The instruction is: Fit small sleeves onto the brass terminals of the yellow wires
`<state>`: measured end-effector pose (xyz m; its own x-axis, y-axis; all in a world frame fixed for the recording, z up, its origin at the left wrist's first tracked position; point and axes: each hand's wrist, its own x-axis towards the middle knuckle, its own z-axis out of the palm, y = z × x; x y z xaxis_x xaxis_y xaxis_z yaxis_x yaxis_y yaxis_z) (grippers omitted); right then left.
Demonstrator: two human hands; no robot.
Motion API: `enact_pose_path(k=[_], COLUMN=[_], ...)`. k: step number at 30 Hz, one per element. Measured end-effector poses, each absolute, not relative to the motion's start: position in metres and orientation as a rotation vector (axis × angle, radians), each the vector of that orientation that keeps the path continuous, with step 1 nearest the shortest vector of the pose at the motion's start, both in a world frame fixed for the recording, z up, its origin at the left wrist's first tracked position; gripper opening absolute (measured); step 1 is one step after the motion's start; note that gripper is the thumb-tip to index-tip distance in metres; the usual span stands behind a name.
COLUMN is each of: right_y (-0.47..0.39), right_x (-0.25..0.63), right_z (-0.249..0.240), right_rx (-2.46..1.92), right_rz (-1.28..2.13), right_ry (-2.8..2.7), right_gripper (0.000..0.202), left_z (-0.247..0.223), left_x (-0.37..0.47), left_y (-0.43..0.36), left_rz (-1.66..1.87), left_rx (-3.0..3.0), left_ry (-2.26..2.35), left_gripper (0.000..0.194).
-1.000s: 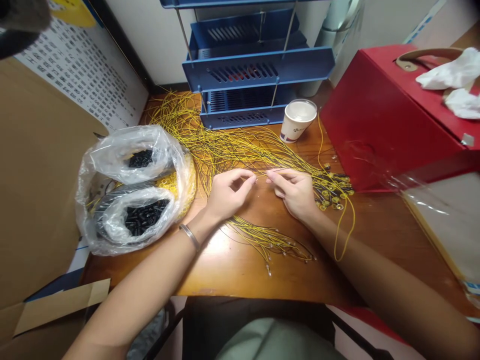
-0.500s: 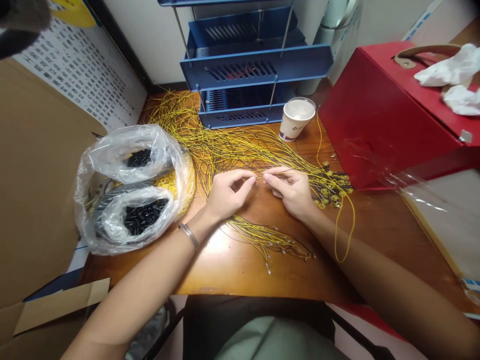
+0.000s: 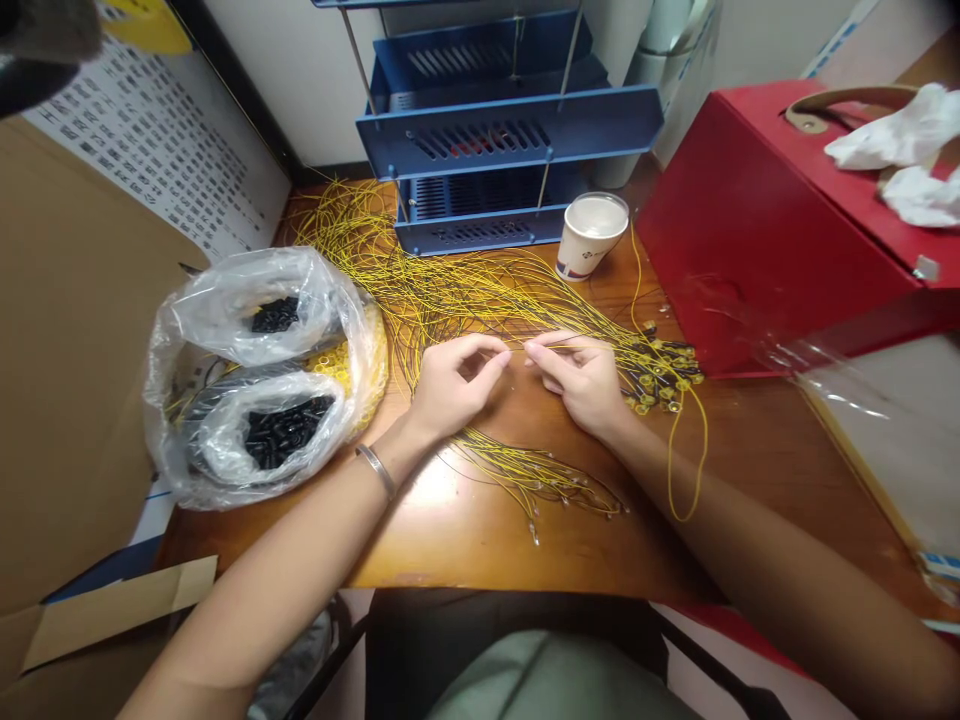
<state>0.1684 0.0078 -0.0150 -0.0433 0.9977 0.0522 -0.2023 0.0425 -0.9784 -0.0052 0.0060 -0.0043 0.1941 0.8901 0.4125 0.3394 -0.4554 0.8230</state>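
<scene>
while the left hand [image 3: 452, 387] and right hand [image 3: 586, 378] are facing each other over the wooden tabletop [image 3: 420, 565], thumbs and forefingers are seemingly pinching a thin wire between them, its fine detail too small to tell. behind them, a long tangle of yellow and black wires [image 3: 499, 287] is spreading across; a smaller wire bundle [image 3: 517, 468] is lying nearer the person. such wire is looking light, limp and prone to snagging, its tip probably delicate, so a fingertip hold near the end is seeming best.
</scene>
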Motion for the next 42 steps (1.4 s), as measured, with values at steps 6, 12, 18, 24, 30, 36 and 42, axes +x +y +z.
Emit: enact_pose_path(k=[6, 12, 18, 24, 30, 36, 42], right_y=[0.0086, 0.0084, 0.0086, 0.0084, 0.0081, 0.0073, 0.0071], right_x=[0.1692, 0.1702, 0.1703, 0.1714, 0.1710, 0.1700, 0.1696], right_z=[-0.0179, -0.0190, -0.0197, -0.0214, -0.0206, -0.0179, -0.0167], right_rx=[-0.968, -0.955, -0.955, -0.964, -0.955, -0.969, -0.998], right_rz=[1.316, 1.322, 1.326, 1.327, 1.333, 1.327, 1.335], right_ry=[-1.095, -1.082, -1.091, -1.108, -1.118, -1.128, -1.108], right_gripper=[0.025, 0.026, 0.025, 0.023, 0.024, 0.025, 0.030], left_z=[-0.0050, -0.0039, -0.0044, -0.0053, -0.0054, -0.0053, -0.0056], left_x=[-0.0056, -0.0049, -0.0052, -0.0059, -0.0061, -0.0063, -0.0056], left_y=[0.0066, 0.0064, 0.0063, 0.0065, 0.0066, 0.0059, 0.0061], left_rz=[1.232, 1.231, 1.232, 1.231, 1.222, 1.218, 1.240], left_rx=[1.892, 1.890, 1.889, 1.895, 1.908, 1.913, 1.922], left_ry=[1.135, 1.132, 1.132, 1.126, 1.123, 1.128, 1.137], left_gripper=[0.009, 0.010, 0.009, 0.009, 0.010, 0.010, 0.010])
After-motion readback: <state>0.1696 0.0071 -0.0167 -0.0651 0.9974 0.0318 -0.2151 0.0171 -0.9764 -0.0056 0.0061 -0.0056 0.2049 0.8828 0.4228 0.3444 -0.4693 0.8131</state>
